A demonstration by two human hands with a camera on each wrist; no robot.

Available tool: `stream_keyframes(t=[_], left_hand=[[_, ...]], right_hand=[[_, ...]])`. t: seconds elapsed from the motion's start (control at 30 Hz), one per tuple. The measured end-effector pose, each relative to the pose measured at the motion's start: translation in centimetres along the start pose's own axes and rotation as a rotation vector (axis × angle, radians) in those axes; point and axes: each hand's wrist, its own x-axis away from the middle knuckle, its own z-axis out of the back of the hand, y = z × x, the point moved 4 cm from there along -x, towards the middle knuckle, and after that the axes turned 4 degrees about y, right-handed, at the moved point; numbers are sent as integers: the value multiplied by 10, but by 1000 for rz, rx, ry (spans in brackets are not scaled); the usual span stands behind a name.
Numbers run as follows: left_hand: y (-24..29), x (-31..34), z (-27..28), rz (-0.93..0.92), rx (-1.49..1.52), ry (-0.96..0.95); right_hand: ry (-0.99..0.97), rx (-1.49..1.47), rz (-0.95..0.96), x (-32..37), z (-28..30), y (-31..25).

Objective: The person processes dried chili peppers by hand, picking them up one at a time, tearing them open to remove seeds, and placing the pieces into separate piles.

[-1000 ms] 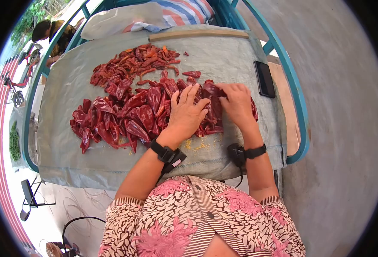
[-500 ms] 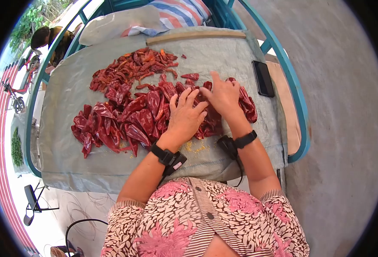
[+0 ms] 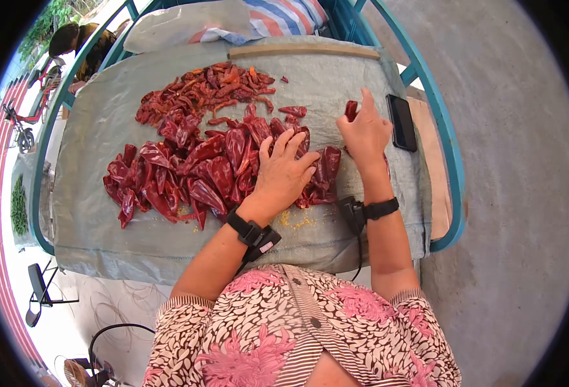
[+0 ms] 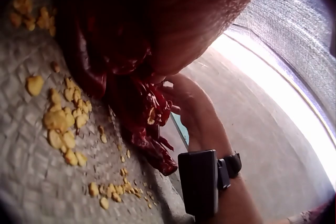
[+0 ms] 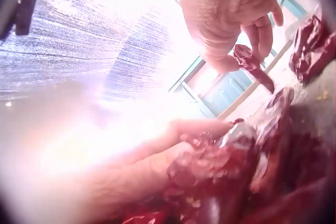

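My left hand (image 3: 281, 171) rests spread over the right part of a heap of large dried red chili peppers (image 3: 216, 174). My right hand (image 3: 367, 135) is raised to the right of the heap, pinching one dried chili pepper (image 5: 253, 69) between thumb and fingers. That pepper's dark red end sticks out beyond the thumb in the head view. Between the hands lie more wrinkled peppers (image 3: 326, 171), and others at the far right are mostly hidden by my right hand and wrist. In the left wrist view, peppers (image 4: 149, 108) show under the darkened left hand (image 4: 194, 19).
Smaller dried chilies (image 3: 207, 93) form a second pile behind the heap. Yellow seeds (image 4: 60, 124) are scattered on the woven sheet (image 3: 136, 245). A phone (image 3: 402, 122) lies at the right, a wooden strip (image 3: 304, 49) at the back. Teal rails (image 3: 436, 129) border the sheet.
My right hand has left the left hand's side and moved right with a pepper between its fingers. My left hand stays on the heap.
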Motion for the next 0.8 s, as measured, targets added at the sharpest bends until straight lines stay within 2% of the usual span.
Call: stream_keyframes(t=[0.03,0.17,0.27,0.37,0.4,0.5,0.6,0.7,0.8], left_hand=[[0,0,0,0,1,-1],[1,0,0,6,7,-2],[0,0,-1,9,-7,-11],[1,0,-1,6,-18,2],[0,-1,-1,9,-14,-1],[0,-1,0,20,-12,-7],[-2,1,-3,18,-5,-2],[-3,1,-3,15,4,-5],[-4,1,-3,18,12,-16]], right_hand=[[47,75,70,-2,2,2],[-5,94,171,-8,-7,-4],[-153,-67,440,-3,-36,-22],[-268,-130,520,-4,-60,-40],[-246,-187,540,-6,-66,-46],[-330,-191,570,-8,-75,-48],[-357,-226,483,-12,-72,-45],[-149,-36,459,-13,-45,-34],[-34,79,422,-10,-1,-13]])
